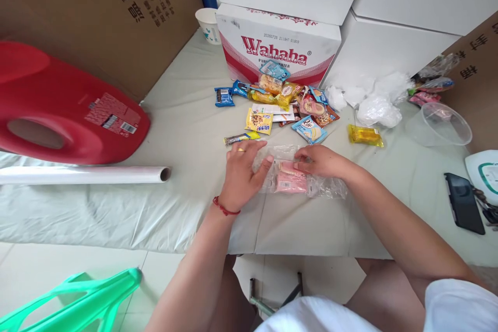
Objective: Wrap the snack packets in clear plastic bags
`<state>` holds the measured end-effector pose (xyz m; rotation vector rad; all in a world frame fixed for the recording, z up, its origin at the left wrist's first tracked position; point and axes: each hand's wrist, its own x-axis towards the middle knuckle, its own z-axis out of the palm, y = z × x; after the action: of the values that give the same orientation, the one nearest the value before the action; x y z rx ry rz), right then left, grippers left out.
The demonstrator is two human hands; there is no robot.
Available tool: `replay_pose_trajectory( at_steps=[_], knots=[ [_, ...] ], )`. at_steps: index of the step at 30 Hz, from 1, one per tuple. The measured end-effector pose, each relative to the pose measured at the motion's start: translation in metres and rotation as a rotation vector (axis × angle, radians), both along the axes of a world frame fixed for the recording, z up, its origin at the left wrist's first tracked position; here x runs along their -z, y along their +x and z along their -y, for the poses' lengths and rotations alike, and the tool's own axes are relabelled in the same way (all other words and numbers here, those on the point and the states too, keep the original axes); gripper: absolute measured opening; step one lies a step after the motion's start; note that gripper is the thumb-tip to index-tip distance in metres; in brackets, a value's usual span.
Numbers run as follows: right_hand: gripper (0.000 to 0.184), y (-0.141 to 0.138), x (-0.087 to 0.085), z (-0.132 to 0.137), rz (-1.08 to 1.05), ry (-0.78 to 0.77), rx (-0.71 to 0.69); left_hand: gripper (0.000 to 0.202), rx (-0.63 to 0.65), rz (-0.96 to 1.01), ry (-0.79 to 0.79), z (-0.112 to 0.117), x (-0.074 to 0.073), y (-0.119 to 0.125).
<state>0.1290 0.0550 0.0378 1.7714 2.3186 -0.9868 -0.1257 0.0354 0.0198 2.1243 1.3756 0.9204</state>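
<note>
A clear plastic bag (327,187) lies flat on the white-covered table (187,129) with a pink snack packet (290,181) inside it. My left hand (243,174) rests on the bag's left end, fingers together and pressing down on the plastic. My right hand (321,161) lies over the top edge of the bag, fingers curled onto the pink packet through the plastic. Just beyond the hands sits a heap of small snack packets (280,104), with a yellow cookie packet (259,121) and a thin dark bar (241,138) nearest my left hand.
A Wahaha carton (278,44) and white boxes stand at the back. A red plastic stool (58,109) and a roll of clear film (81,175) lie left. Crumpled white bags (373,101), a clear tub (438,124) and a dark phone (462,202) sit right.
</note>
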Motion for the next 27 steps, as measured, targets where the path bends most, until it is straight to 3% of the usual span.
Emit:
replay_pose_trajectory(
  at_steps=[3,7,12,16,19,21,27],
  knots=[
    [0.030,0.001,0.002,-0.001,-0.053,-0.107,0.071,0.052,0.108,-0.159,-0.143,-0.002,0.007,0.007],
    [0.027,0.003,0.008,0.001,-0.237,-0.155,0.148,0.033,0.198,-0.230,-0.246,-0.004,0.008,0.010],
    [0.032,0.003,0.005,0.008,-0.370,-0.159,0.152,0.021,0.183,-0.199,-0.226,-0.002,0.004,0.005],
    [0.034,-0.001,-0.003,0.013,-0.397,-0.192,0.140,0.031,0.238,-0.126,-0.260,0.000,0.003,-0.001],
    [0.031,-0.004,-0.007,0.018,-0.388,-0.193,0.110,0.054,0.339,-0.150,-0.342,0.000,0.001,-0.008],
    [0.028,-0.007,-0.008,0.021,-0.371,-0.181,0.101,0.058,0.379,-0.176,-0.393,-0.001,0.000,-0.013],
    [0.024,-0.011,-0.008,0.030,-0.334,-0.090,0.055,0.012,0.353,-0.179,-0.373,-0.006,-0.002,-0.024]
  ],
)
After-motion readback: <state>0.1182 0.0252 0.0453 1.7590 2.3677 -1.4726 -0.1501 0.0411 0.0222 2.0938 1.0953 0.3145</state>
